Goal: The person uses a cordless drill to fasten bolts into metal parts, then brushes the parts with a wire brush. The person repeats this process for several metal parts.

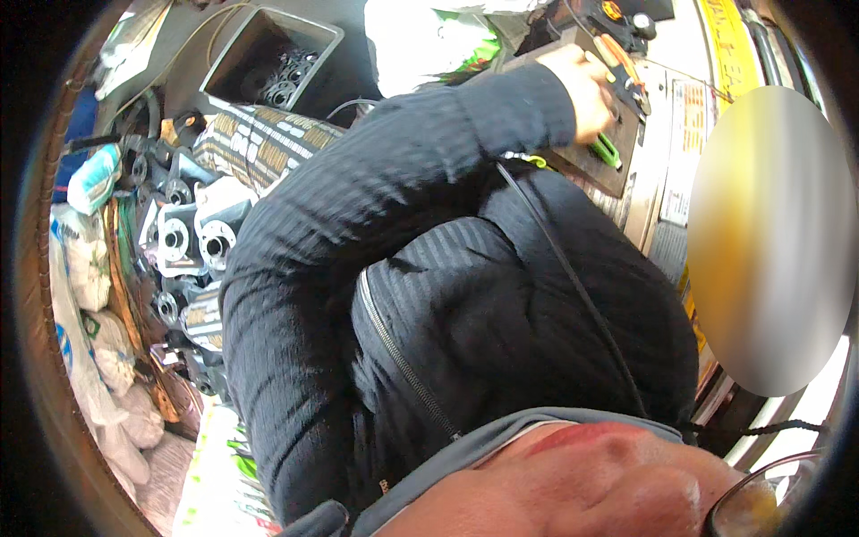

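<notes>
My left arm in a dark sleeve reaches across my chest toward the upper right. At its end my left hand (580,94) is closed with curled fingers, low over a dark board (616,179). What the fingers hold, if anything, is hidden. A bright green tool part (608,151) shows just below the hand, close to the fingers; I cannot tell whether they touch it. Pliers with orange handles (616,55) lie right beside the hand, on its far side. My right hand is not visible; the left forearm and jacket cover that area.
A grey bin (331,40) holding metal rings stands at the upper left. Several metal parts with round flanges (176,237) are piled on the left, beside a printed fabric bundle (259,143). White bags (416,49) lie at the top. A yellow printed strip (720,40) runs along the right.
</notes>
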`<state>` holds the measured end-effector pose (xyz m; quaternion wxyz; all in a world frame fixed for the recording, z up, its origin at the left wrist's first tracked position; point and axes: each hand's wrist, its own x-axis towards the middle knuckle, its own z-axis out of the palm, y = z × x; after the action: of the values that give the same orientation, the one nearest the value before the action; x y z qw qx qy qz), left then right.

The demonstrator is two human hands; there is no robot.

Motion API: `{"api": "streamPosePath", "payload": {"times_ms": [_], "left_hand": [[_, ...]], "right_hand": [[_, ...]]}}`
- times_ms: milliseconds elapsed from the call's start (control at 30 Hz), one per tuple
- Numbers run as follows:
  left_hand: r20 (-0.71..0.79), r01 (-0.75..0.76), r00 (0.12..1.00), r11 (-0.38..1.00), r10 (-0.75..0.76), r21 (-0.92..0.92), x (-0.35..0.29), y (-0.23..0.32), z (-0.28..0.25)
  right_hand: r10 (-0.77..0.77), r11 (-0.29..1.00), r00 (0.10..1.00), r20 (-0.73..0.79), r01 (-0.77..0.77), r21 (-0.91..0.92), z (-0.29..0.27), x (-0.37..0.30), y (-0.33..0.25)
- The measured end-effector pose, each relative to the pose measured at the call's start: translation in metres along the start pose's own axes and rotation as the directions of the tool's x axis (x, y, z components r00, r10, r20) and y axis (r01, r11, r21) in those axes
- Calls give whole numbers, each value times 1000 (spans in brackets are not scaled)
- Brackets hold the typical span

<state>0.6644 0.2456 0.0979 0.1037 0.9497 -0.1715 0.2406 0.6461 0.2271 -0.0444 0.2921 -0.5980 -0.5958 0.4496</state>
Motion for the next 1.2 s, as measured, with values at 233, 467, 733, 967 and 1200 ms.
{"api": "streamPosePath", "payload": {"times_ms": [233,467,733,967,1200], "left_hand": [[-132,26,991,988,-5,154,9,13,59],[-329,514,762,830,-558,-216,-84,-18,-44],[-133,192,-461,47,-877,-980,-434,77,-146],[142,-160,-786,-23,-602,-987,-481,185,-72],[-112,89,-583,74,-805,-993,-476,192,-94]], "right_hand": [[84,977,923,-376,-150,-150,-61,-35,44],[-357,914,910,-209,295,-277,105,76,19],[-102,865,982,161,168,-473,294,176,-24],[-170,893,979,-114,104,-438,327,187,-15],[-336,942,942,-2,336,-1,265,216,-52]]}}
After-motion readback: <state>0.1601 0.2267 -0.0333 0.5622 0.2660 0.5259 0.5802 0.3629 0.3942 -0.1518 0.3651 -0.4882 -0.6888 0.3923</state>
